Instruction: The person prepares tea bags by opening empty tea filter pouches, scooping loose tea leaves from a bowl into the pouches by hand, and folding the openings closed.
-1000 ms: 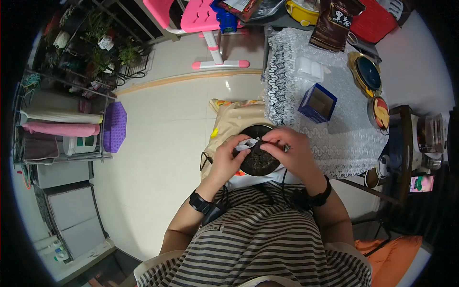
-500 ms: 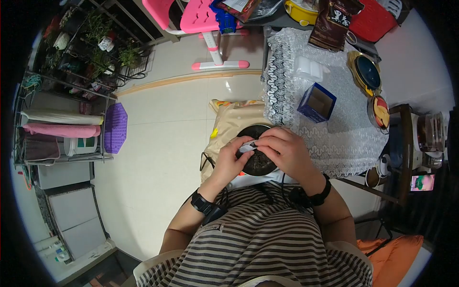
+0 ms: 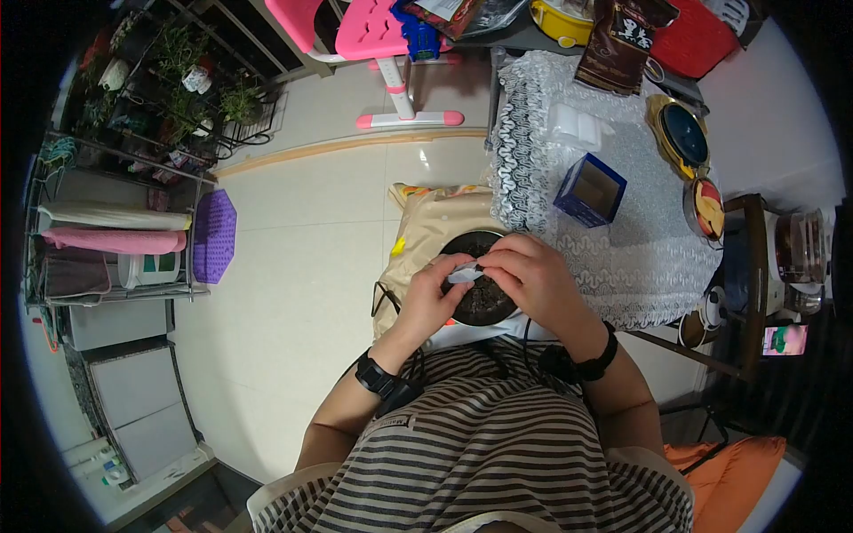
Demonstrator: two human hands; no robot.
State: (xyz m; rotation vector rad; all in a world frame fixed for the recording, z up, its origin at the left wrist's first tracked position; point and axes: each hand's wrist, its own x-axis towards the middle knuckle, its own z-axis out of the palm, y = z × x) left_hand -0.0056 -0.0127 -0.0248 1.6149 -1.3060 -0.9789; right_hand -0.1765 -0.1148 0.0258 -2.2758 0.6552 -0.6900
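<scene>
One left hand (image 3: 431, 298) pinched a small, thin white piece (image 3: 462, 274) between thumb and fingers, above a round, dark bowl (image 3: 476, 233) of dark, loose material (image 3: 484, 306). The piece looked crumpled, partly hidden by fingers. At its right end, the right hand's (image 3: 538, 280) fingertips were drawn together; their grip could not be told. Such close fingerwork seemed to call for light, steady pressure. Farther right, an open blue box (image 3: 577, 210) stood on the lace-covered worktop (image 3: 640, 266).
</scene>
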